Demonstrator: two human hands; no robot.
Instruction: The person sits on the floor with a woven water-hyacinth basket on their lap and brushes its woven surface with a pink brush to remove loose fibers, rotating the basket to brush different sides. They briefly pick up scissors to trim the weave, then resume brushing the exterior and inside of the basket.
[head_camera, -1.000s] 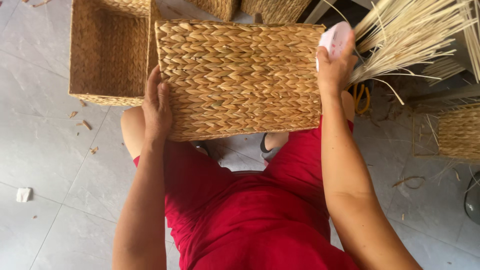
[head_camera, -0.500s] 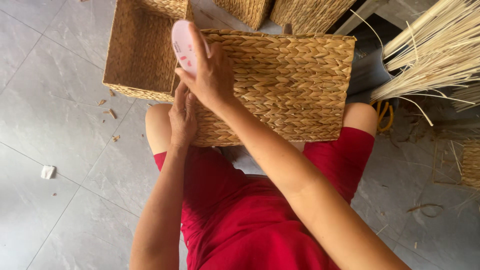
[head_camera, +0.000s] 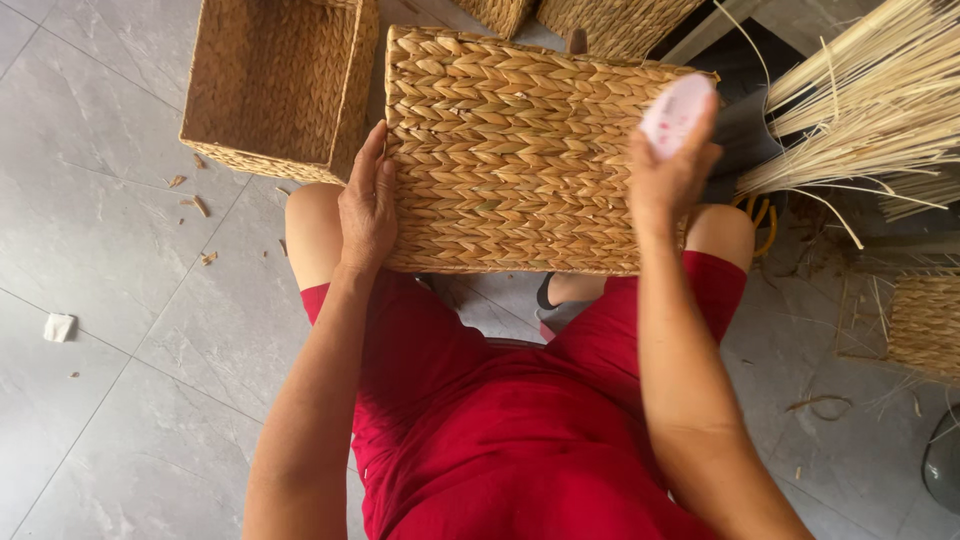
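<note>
A woven straw basket (head_camera: 520, 150) lies on its side across my knees, its braided wall facing up. My left hand (head_camera: 367, 205) presses flat on the basket's left edge and steadies it. My right hand (head_camera: 668, 170) is at the basket's right edge and grips a small pink oval object (head_camera: 677, 113), held up against the weave. I sit in red clothes (head_camera: 520, 440) above a grey tiled floor.
An open rectangular woven basket (head_camera: 275, 85) stands on the floor at upper left. More woven baskets (head_camera: 590, 15) sit at the top. A bundle of pale straw stalks (head_camera: 870, 95) fans out at upper right, another woven piece (head_camera: 925, 325) at right. Straw scraps litter the tiles.
My right hand with the pink object swept from the basket's right edge across to its left, and has now come back to the right edge. My left hand stayed on the left edge.
</note>
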